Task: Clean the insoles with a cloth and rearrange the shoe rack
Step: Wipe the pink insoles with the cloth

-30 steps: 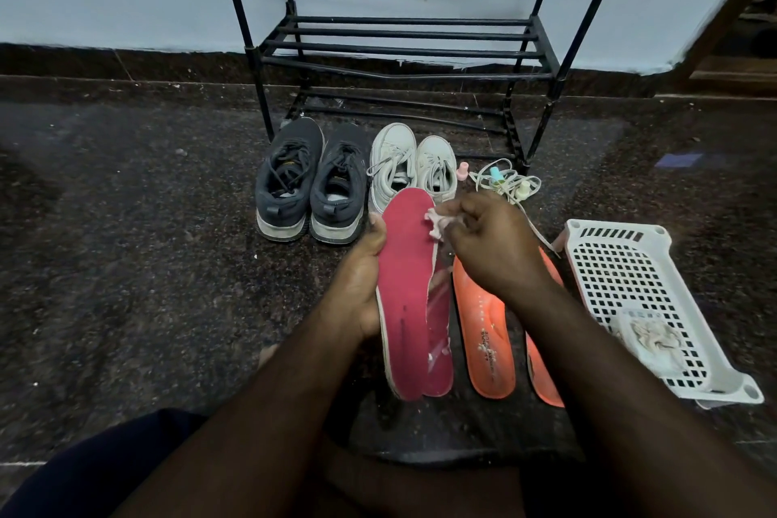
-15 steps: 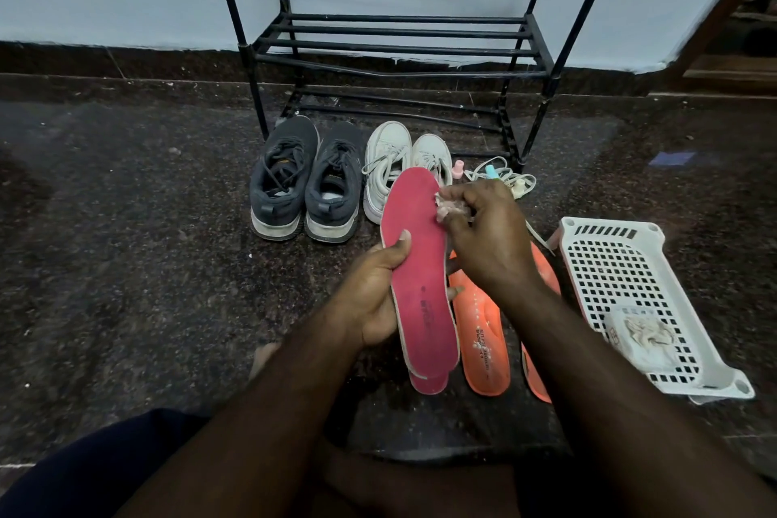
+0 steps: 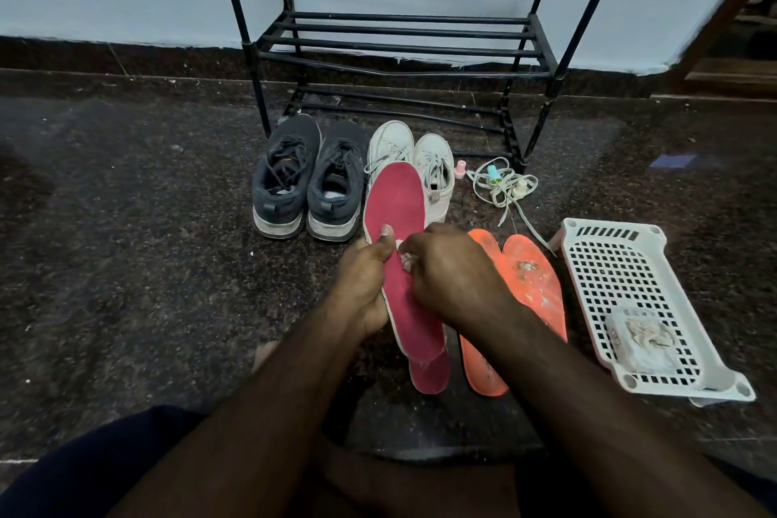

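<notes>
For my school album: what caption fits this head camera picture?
Left hand holds a pink insole; right hand wipes it.

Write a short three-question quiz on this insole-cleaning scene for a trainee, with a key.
1. True or false: the shoe rack has shoes on its shelves.
2. Which hand grips the pink insole at its edge? A) left hand B) right hand
3. Fill in: the two orange insoles lie on the ____ beside the white basket.

Key
1. False: the dark sneakers and white sneakers stand on the floor in front of it.
2. A; the right hand holds a cloth against the insole.
3. floor
</notes>
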A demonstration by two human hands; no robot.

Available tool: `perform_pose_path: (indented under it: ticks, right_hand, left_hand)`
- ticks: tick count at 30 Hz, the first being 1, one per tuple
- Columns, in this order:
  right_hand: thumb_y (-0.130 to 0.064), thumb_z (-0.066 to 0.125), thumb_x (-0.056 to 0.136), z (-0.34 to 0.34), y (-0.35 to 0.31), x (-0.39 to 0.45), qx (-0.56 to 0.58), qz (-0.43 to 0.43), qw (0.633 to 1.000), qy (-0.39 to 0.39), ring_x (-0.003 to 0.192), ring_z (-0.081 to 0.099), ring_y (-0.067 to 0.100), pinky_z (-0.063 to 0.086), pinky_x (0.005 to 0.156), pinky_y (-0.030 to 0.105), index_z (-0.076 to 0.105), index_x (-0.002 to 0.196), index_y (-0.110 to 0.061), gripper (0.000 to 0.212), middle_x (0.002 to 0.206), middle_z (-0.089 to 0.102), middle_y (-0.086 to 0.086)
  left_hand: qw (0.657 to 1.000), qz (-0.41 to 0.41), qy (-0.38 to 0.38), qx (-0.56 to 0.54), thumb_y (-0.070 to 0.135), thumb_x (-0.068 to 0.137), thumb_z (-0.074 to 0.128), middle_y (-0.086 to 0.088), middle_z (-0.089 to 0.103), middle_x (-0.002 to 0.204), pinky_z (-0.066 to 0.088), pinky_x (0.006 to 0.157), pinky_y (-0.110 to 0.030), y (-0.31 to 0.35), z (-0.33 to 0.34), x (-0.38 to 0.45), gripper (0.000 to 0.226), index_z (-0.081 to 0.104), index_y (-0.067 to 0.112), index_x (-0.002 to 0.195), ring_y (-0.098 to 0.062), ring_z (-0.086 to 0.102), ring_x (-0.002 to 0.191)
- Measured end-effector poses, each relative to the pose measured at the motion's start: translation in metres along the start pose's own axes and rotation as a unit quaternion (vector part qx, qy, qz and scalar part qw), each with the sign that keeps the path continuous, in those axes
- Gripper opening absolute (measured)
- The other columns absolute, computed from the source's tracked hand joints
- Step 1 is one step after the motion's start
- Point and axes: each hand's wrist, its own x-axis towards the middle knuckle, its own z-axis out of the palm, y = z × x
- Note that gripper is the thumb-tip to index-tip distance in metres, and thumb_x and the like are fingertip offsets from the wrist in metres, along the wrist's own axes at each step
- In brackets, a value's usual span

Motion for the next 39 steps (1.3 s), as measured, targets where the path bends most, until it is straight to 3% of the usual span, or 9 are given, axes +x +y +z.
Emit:
perform_pose_path:
  ticks: [4, 7, 12, 14, 19, 28, 32, 35, 39]
  right_hand:
    - [-0.013, 0.054, 0.09, -0.005, 0.005, 0.002, 0.026, 0.038, 0.997, 0.068, 0.091, 0.06, 0.034, 0.047, 0.076, 0.037, 0.067, 0.112, -0.006, 0.027, 0.101, 0.058, 0.014]
    - [-0.009, 0.055, 0.09, -0.005, 0.009, 0.005, 0.026, 0.048, 0.993, 0.105, 0.091, 0.06, 0.035, 0.048, 0.077, 0.037, 0.066, 0.114, -0.003, 0.027, 0.101, 0.059, 0.016]
    - [-0.015, 0.052, 0.089, -0.006, 0.009, 0.004, 0.014, 0.055, 0.998, -0.009, 0.091, 0.059, 0.031, 0.041, 0.071, 0.029, 0.067, 0.11, -0.008, 0.026, 0.1, 0.058, 0.014]
    - [-0.015, 0.052, 0.089, -0.008, 0.009, 0.004, 0.017, 0.054, 0.998, -0.014, 0.093, 0.059, 0.031, 0.042, 0.074, 0.03, 0.067, 0.108, -0.008, 0.025, 0.1, 0.059, 0.014]
    - [-0.012, 0.051, 0.093, -0.011, 0.016, 0.008, 0.034, 0.072, 0.993, 0.087, 0.095, 0.059, 0.03, 0.046, 0.081, 0.035, 0.065, 0.112, -0.003, 0.025, 0.105, 0.058, 0.014]
    - [-0.021, 0.062, 0.088, -0.024, 0.026, 0.007, 0.078, 0.086, 0.992, -0.042, 0.082, 0.064, 0.022, 0.05, 0.069, 0.032, 0.071, 0.092, -0.013, 0.013, 0.085, 0.069, 0.005]
    - [-0.017, 0.063, 0.088, -0.031, 0.029, 0.012, 0.123, 0.099, 0.981, 0.111, 0.096, 0.061, 0.018, 0.044, 0.085, 0.024, 0.073, 0.106, -0.013, 0.02, 0.103, 0.066, 0.004]
    - [-0.014, 0.058, 0.093, -0.017, 0.025, 0.011, 0.095, 0.042, 0.991, 0.085, 0.107, 0.057, 0.02, 0.034, 0.09, 0.018, 0.07, 0.118, -0.01, 0.028, 0.113, 0.06, 0.009]
    - [-0.009, 0.06, 0.082, -0.001, 0.017, 0.009, 0.094, -0.019, 0.992, 0.087, 0.091, 0.064, 0.03, 0.051, 0.084, 0.035, 0.076, 0.101, -0.007, 0.025, 0.096, 0.067, 0.013]
  left_hand:
    - [1.0, -0.005, -0.024, 0.007, 0.018, 0.106, 0.045, -0.017, 0.072, 0.098, 0.059, 0.082, -0.042, 0.0, 0.001, -0.002, 0.027, 0.062, 0.001, 0.118, -0.026, 0.072, 0.083]
    - [0.999, -0.01, -0.043, 0.016, 0.017, 0.106, 0.045, -0.018, 0.071, 0.104, 0.057, 0.086, -0.047, -0.002, 0.001, -0.005, 0.029, 0.06, 0.002, 0.126, -0.029, 0.07, 0.089]
    - [0.999, -0.018, -0.03, 0.027, 0.019, 0.106, 0.046, -0.018, 0.072, 0.098, 0.055, 0.09, -0.05, 0.0, -0.002, -0.003, 0.028, 0.061, -0.001, 0.12, -0.029, 0.071, 0.085]
    - [0.999, -0.018, -0.028, 0.03, 0.018, 0.106, 0.046, -0.017, 0.073, 0.093, 0.056, 0.086, -0.049, 0.001, -0.001, -0.003, 0.026, 0.062, 0.0, 0.116, -0.027, 0.072, 0.08]
    - [0.998, -0.042, -0.037, 0.036, 0.014, 0.105, 0.047, -0.022, 0.069, 0.099, 0.061, 0.064, -0.048, 0.001, 0.005, -0.012, 0.031, 0.054, -0.001, 0.132, -0.032, 0.071, 0.076]
    - [0.997, -0.052, -0.036, 0.051, 0.014, 0.105, 0.047, -0.023, 0.069, 0.096, 0.061, 0.06, -0.045, 0.002, 0.003, -0.012, 0.033, 0.053, -0.002, 0.133, -0.03, 0.071, 0.071]
    - [0.996, -0.048, -0.042, 0.065, 0.011, 0.105, 0.047, -0.029, 0.067, 0.11, 0.054, 0.09, -0.062, -0.003, -0.001, -0.006, 0.032, 0.051, 0.004, 0.136, -0.039, 0.067, 0.091]
    - [0.995, -0.041, -0.063, 0.07, 0.007, 0.105, 0.044, -0.028, 0.063, 0.119, 0.043, 0.102, -0.067, -0.004, 0.0, -0.004, 0.031, 0.054, 0.008, 0.134, -0.041, 0.061, 0.103]
    - [0.993, -0.041, -0.079, 0.083, 0.004, 0.104, 0.044, -0.023, 0.063, 0.11, 0.046, 0.098, -0.061, -0.006, -0.002, -0.002, 0.029, 0.057, 0.01, 0.129, -0.037, 0.063, 0.097]
